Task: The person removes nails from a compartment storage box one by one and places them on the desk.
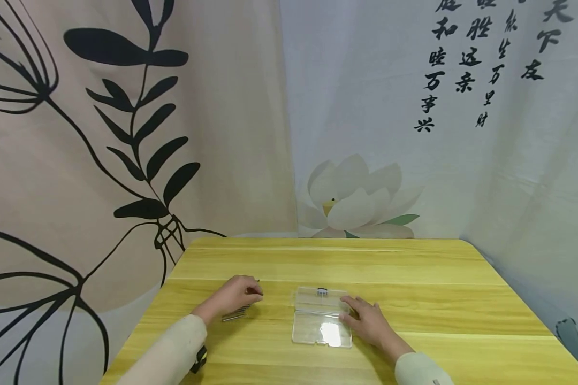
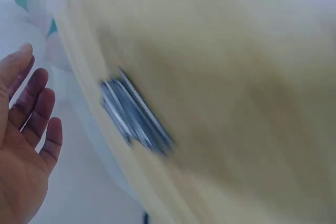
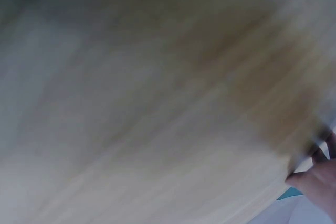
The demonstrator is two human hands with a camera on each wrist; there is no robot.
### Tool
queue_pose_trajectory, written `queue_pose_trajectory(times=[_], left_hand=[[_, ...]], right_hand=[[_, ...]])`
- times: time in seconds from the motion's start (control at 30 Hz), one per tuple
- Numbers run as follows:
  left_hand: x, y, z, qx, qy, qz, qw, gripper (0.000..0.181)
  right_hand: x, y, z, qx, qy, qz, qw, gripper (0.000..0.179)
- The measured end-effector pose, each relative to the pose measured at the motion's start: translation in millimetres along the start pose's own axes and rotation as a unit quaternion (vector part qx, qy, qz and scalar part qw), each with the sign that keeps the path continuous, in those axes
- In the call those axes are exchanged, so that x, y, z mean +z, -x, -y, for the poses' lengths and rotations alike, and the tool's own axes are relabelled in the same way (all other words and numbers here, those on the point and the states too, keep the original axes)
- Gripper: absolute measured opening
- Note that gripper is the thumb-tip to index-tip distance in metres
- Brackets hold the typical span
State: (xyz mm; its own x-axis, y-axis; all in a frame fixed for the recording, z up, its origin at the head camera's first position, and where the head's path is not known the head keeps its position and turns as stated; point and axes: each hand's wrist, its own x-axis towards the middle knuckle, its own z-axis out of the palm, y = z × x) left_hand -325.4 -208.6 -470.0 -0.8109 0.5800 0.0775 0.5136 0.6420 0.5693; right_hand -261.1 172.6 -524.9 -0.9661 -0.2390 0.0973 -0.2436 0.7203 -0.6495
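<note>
A clear plastic case [image 1: 309, 327] lies opened flat on the table, its hinged lid and base side by side. My right hand [image 1: 370, 322] holds the case's right edge; the right wrist view catches this hand [image 3: 317, 182] only at its corner, thumb and fingers at a blurred edge. To the left, a bundle of slender silver metal rods [image 1: 235, 313] rests on the wood, partly beneath my left hand [image 1: 236, 295]. In the left wrist view that hand [image 2: 29, 140] is beside the rods [image 2: 134, 111], fingers loosely bent, with nothing visible in its grasp.
The wooden table [image 1: 414, 278] has rounded far corners, with a printed curtain [image 1: 241, 133] behind it. A small black-and-yellow object [image 1: 199, 359] shows beside my left sleeve [image 1: 170, 347]; whether it is attached there I cannot tell.
</note>
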Motion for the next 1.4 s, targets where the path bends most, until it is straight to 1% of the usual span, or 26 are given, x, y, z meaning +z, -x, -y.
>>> queue_pose_trajectory(times=[0.07,0.13,0.27,0.4,0.53,0.67,0.8,0.9,1.13,1.27,1.4], left_hand=[[3.8,-12.2,-11.4,0.010,-0.003,0.004,0.9999,0.014],[8.9,-25.4,-21.4,0.026,-0.019,0.007,0.9995,0.011],[20.5,-49.0,-37.4,0.059,-0.041,0.016,0.9973,0.008],[31.1,-64.7,-50.2,0.077,-0.050,0.034,0.9953,0.008],[39.2,-76.0,-57.9,0.085,-0.062,0.051,0.9931,0.008],[44.3,-83.1,-61.3,0.082,-0.070,0.066,0.9920,0.005],[49.6,-87.1,-59.7,0.064,-0.083,0.086,0.9908,0.003],[53.9,-89.2,-57.4,0.058,-0.101,0.097,0.9885,0.005],[60.0,-91.6,-57.7,0.081,-0.133,0.105,0.9821,0.006],[61.1,-91.4,-60.1,0.096,-0.162,0.100,0.9769,0.005],[62.4,-90.9,-61.9,0.101,-0.196,0.092,0.9709,0.005]], right_hand=[[0.0,-0.1,-0.3,-0.001,0.000,0.000,1.0000,0.050],[-0.2,0.0,-0.4,-0.001,-0.001,0.000,1.0000,0.050],[-0.2,-0.2,-1.0,-0.001,0.000,-0.003,1.0000,0.050],[0.0,-1.0,-2.3,-0.005,0.005,-0.005,1.0000,0.050],[0.4,-2.3,-3.3,-0.007,0.006,-0.005,0.9999,0.050],[2.0,-2.7,-4.1,-0.004,0.007,-0.004,1.0000,0.051],[2.9,-2.2,-4.1,-0.004,0.006,-0.006,1.0000,0.050],[2.8,-1.9,-3.6,-0.004,0.006,-0.006,1.0000,0.050],[3.6,-1.2,-3.6,0.000,0.002,-0.002,1.0000,0.051],[3.9,-1.7,-4.1,-0.002,0.001,-0.002,1.0000,0.051],[3.8,-2.6,-4.3,-0.005,0.004,-0.006,1.0000,0.051]])
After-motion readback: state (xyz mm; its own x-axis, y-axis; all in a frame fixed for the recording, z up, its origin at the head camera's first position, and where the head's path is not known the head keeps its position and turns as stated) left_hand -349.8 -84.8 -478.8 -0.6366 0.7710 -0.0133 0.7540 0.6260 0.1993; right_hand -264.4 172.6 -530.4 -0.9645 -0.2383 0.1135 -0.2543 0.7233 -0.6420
